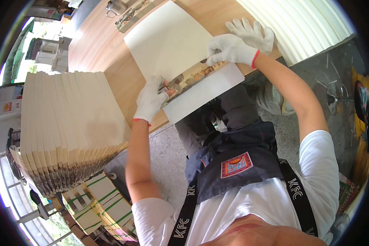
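On the light wooden tabletop point(98, 45) lies a cream folded paper cover with a colourful printed inside point(180, 61). The white-gloved left hand point(151, 99) pinches its near edge shut — the white-gloved right hand point(229, 49) clamps its right side, beside a spare white cotton glove point(254, 33).

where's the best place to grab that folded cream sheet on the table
Probably at its near folded edge, coming from the person's side. The cream sheet lies flat on the wooden table, but that edge overhangs the table's rim, where the left hand and right hand already pinch it.
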`<action>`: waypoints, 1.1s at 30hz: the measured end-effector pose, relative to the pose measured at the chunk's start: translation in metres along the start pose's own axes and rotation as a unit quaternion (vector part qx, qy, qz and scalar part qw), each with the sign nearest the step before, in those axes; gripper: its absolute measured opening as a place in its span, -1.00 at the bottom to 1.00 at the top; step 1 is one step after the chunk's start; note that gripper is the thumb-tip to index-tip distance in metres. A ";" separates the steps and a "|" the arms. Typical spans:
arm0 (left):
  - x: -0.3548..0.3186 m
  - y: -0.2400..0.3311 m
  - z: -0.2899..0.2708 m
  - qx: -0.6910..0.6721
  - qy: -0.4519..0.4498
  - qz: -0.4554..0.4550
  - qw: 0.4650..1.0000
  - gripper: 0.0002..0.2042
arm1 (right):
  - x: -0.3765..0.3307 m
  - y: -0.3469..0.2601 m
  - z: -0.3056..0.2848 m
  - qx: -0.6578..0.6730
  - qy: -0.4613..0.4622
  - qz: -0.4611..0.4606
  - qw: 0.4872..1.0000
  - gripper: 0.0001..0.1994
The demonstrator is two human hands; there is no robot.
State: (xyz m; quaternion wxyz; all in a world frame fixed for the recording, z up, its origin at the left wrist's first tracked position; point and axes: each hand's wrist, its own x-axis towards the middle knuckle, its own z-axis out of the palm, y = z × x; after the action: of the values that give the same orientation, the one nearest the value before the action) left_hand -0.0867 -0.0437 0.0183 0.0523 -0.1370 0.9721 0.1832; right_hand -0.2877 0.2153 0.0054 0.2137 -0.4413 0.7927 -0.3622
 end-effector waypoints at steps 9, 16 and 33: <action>0.072 0.069 -0.051 0.232 -0.276 0.279 0.890 -0.14 | 0.003 0.004 0.003 -0.053 0.012 0.005 0.999 -0.71; 0.089 0.102 -0.046 0.331 -0.338 0.288 0.833 -0.20 | -0.038 0.041 -0.015 -0.405 0.407 -0.145 0.806 -0.69; 0.112 0.079 -0.024 0.285 -0.315 0.273 0.863 -0.05 | 0.004 -0.037 0.079 -0.318 0.107 -0.400 0.853 -0.82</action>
State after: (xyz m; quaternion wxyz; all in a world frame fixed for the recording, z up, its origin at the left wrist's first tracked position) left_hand -0.2175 -0.0095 0.0511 0.3402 0.2201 0.9121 -0.0617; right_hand -0.2171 0.1687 -0.0173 -0.1873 -0.7227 0.6379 -0.1891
